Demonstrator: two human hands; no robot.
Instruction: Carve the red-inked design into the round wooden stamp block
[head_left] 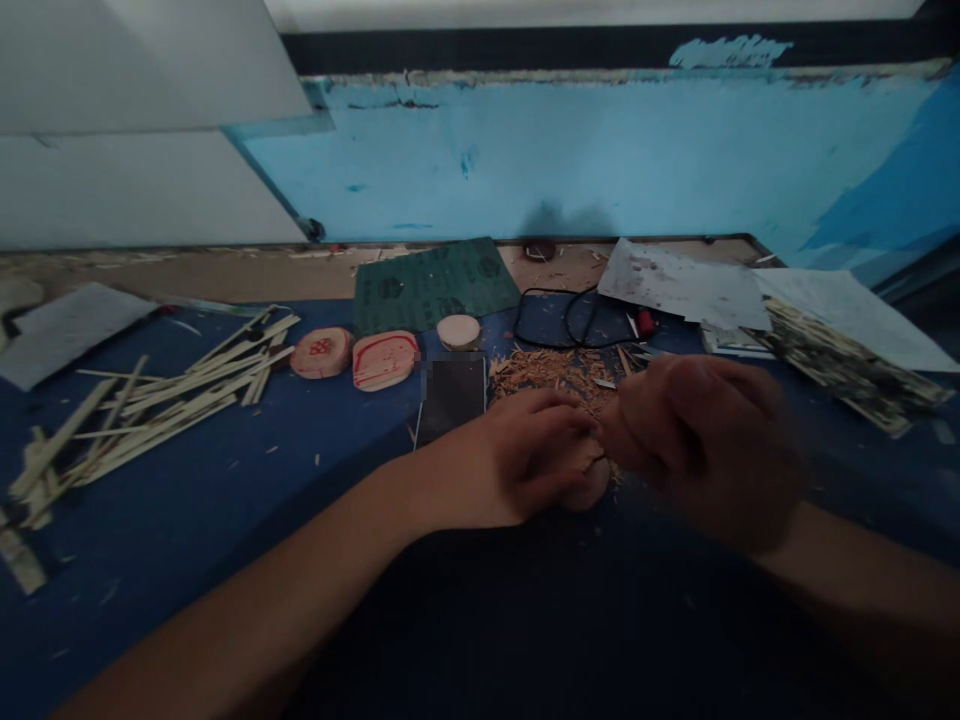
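My left hand (544, 450) reaches in from the left, its fingers curled over a small round wooden piece (586, 487) low on the table. Only the lower edge of that piece shows below the fingertips. Close against it on the right is my right hand (705, 450), closed like a fist and a little blurred. Whatever the right hand grips is hidden by its own fingers. Just beyond both hands lies a heap of brown wood shavings (551, 368). A short, pale, blade-like sliver (604, 383) shows among them; I cannot tell what it belongs to.
A phone (454, 395) lies left of the shavings. Behind it are a pale wooden disc (458, 331), two red-marked wooden pieces (385, 361) and a green sheet (435, 285). Wood strips (187, 385) spread left. A black cord (559, 318), papers (682, 285) and a strip bundle (840, 360) lie right.
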